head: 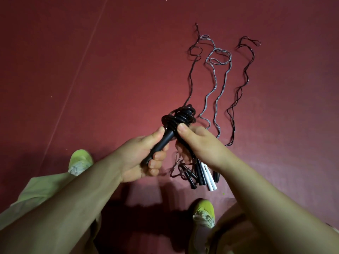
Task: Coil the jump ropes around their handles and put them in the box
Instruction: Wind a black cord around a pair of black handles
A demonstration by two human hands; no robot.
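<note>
While both hands work above the red floor, a black jump rope sits half coiled on its handle.

The left hand grips the black handle, fingers curled round its lower end and thumb laid along the shaft, which tilts toward 1 o'clock. The right hand pinches the coiled rope just below the bundle, thumb on top; its other fingers are mostly hidden. Directly under the right hand, at 6 o'clock from it, a cluster of black and white handles lies on the floor. From there three loose ropes run toward 12 o'clock: a dark rope, a grey rope beside it, and another dark rope at 3 o'clock of the grey one. Yellow-green shoes show at 7 and 5 o'clock.
</note>
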